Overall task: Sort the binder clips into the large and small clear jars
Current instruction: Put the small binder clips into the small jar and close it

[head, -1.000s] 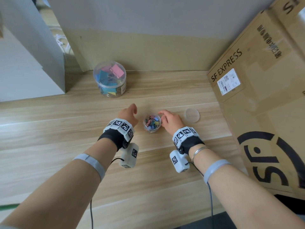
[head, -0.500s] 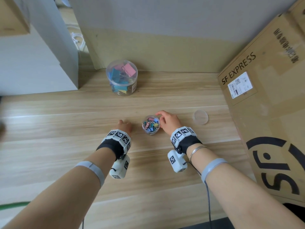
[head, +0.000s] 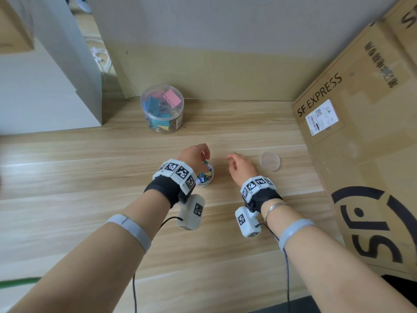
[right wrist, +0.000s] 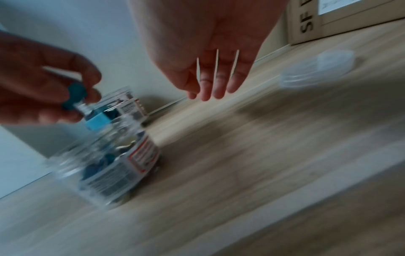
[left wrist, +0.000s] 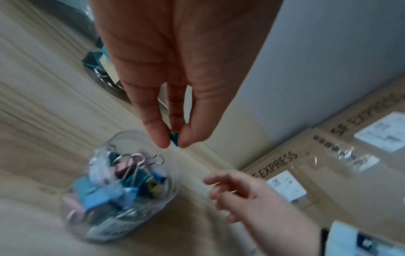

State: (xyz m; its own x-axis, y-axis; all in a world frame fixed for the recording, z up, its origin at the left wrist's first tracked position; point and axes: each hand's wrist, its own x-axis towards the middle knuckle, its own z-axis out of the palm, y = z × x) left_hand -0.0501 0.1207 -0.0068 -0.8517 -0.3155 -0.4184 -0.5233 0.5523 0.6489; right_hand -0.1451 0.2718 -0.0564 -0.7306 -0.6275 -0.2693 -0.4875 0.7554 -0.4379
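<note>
Now your left hand (head: 194,154) has a small teal binder clip (left wrist: 174,138) pinched between thumb and fingertips, poised just above the open mouth of the small clear jar (head: 205,177), which stands on the wooden table (head: 90,177) already well stocked with little coloured clips. You look to be at the drop step of the sort: the next move, as I judge it, asks only that you centre the clip over the rim and part your fingers, since the opening is narrow. Your right hand (head: 241,168) hangs beside the jar with fingers loosely spread and nothing in them, though the right wrist view is blurred, so I can't vouch for fine detail. Half a second ago that hand was steadying the jar and your left lay low on the table; since then the right has let go and the left has risen over the jar. The large clear jar (head: 163,109) stands well apart near the wall, and a loose clear lid (head: 270,160) lies to your right.
</note>
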